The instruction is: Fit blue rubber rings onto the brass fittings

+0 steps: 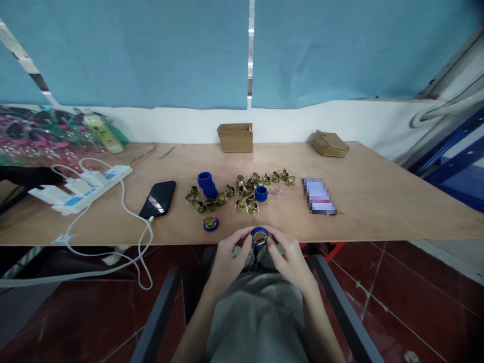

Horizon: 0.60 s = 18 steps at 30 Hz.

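Between both hands, at the table's front edge, is a brass-coloured round fitting with a blue ring [259, 237] around it. My left hand [235, 252] pinches its left side, and my right hand [284, 252] grips the right side. A similar brass fitting with a blue ring [210, 223] lies on the table to the left. Beyond the hands, several loose brass fittings [252, 207] are scattered in a cluster. Among them stand a short stack of blue rings [260, 193] and a taller, leaning stack of blue rings [207, 184].
Thin wire rings [277, 197] lie right of the cluster. A black phone [159, 198] on a white cable is at left, beside a power strip [93, 189]. Another phone [319, 195] lies at right. An open cardboard box [236, 138] and a crumpled box [330, 143] stand at the back.
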Each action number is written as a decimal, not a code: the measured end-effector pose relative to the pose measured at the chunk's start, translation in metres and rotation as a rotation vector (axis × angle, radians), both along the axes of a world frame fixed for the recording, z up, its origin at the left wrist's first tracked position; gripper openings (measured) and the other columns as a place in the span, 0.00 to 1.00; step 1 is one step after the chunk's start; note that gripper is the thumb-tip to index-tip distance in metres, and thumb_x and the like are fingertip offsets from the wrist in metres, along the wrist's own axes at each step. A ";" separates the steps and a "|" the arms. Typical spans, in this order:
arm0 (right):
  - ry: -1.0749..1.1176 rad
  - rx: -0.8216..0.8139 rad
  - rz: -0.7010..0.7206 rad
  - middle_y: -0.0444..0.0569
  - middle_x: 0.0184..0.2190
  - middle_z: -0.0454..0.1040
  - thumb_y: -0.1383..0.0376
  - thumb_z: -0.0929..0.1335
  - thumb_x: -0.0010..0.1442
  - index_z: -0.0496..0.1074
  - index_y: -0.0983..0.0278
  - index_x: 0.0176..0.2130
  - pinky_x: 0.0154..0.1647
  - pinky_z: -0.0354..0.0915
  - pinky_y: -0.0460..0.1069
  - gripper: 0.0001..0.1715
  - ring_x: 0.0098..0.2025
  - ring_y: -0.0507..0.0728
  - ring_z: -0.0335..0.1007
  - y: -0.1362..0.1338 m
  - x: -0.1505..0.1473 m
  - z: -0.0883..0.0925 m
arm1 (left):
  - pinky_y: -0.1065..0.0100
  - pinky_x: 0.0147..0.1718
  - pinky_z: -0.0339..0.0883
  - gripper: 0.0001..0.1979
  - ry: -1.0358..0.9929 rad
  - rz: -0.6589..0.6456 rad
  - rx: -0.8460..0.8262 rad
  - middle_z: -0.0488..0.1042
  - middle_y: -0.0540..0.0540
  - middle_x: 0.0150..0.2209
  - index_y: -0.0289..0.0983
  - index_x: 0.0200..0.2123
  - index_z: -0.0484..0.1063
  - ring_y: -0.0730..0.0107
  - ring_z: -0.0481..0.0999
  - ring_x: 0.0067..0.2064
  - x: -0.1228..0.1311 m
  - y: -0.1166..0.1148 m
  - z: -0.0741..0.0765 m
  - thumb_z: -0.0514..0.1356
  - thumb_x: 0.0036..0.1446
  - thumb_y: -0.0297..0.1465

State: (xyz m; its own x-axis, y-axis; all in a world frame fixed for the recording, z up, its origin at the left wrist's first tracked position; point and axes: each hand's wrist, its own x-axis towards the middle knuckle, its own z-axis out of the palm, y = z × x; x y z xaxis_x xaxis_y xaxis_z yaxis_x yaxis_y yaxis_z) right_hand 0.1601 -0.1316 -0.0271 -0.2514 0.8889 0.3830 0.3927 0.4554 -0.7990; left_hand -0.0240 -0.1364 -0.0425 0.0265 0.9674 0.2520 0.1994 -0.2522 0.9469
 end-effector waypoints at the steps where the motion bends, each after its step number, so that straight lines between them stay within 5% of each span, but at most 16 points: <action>1: -0.013 0.013 0.010 0.51 0.52 0.81 0.65 0.63 0.72 0.74 0.58 0.59 0.56 0.73 0.55 0.21 0.52 0.60 0.79 0.000 0.000 0.000 | 0.68 0.41 0.77 0.13 0.014 0.009 0.003 0.85 0.45 0.40 0.41 0.48 0.82 0.62 0.84 0.41 -0.001 0.001 0.001 0.59 0.66 0.34; 8: -0.062 0.043 0.014 0.51 0.53 0.81 0.66 0.62 0.72 0.74 0.58 0.58 0.57 0.72 0.54 0.20 0.54 0.60 0.79 -0.001 -0.002 -0.001 | 0.71 0.31 0.73 0.10 0.042 0.034 -0.022 0.84 0.46 0.33 0.38 0.41 0.82 0.64 0.82 0.34 -0.008 0.002 0.004 0.61 0.64 0.35; 14: -0.033 0.054 -0.033 0.46 0.34 0.81 0.68 0.64 0.69 0.78 0.60 0.50 0.35 0.71 0.47 0.17 0.34 0.56 0.78 0.000 -0.004 0.002 | 0.71 0.34 0.73 0.09 0.047 0.034 -0.022 0.84 0.47 0.34 0.38 0.38 0.82 0.66 0.81 0.34 -0.006 0.001 0.003 0.61 0.63 0.34; 18: -0.007 0.066 -0.058 0.44 0.30 0.78 0.68 0.64 0.68 0.79 0.61 0.47 0.33 0.69 0.46 0.15 0.31 0.55 0.75 -0.001 -0.004 0.002 | 0.71 0.34 0.73 0.09 0.045 0.039 -0.006 0.83 0.47 0.33 0.38 0.38 0.82 0.66 0.81 0.34 -0.002 0.000 0.001 0.61 0.63 0.34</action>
